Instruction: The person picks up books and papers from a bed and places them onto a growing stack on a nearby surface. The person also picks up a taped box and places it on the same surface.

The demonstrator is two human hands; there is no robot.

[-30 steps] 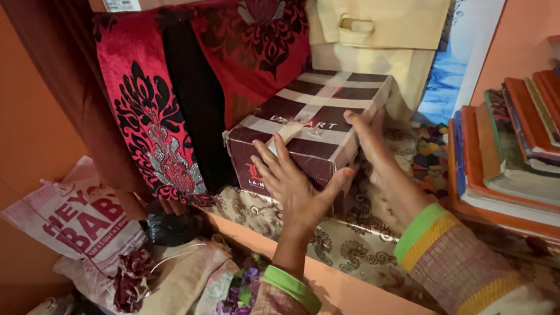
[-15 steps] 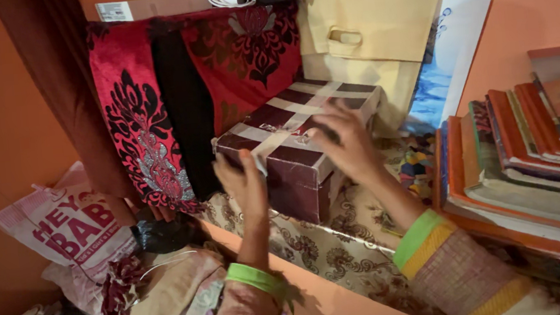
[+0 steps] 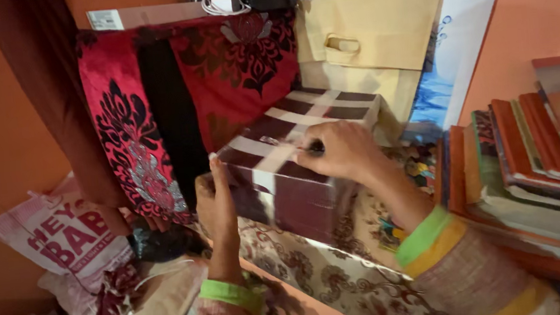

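Observation:
A maroon cardboard box with cream checked stripes [image 3: 296, 190] rests on a patterned cloth on a shelf [image 3: 331, 281]. My left hand [image 3: 217, 207] presses flat against the box's near left corner. My right hand [image 3: 337, 149] lies on top of the lid, fingers curled over its front edge, gripping it. The lid looks slightly tilted up toward me. Both wrists wear green and yellow cuffs.
Red and black patterned cushions [image 3: 155, 114] lean behind the box, beside a beige fabric bag [image 3: 368, 42]. A slanted stack of books [image 3: 530, 156] fills the right. Printed bags and folded cloth [image 3: 100, 261] are piled lower left. Orange walls close in on both sides.
My left hand slid from the box's front face to its left corner. My right hand moved from the box's right side onto the lid and closed on its edge.

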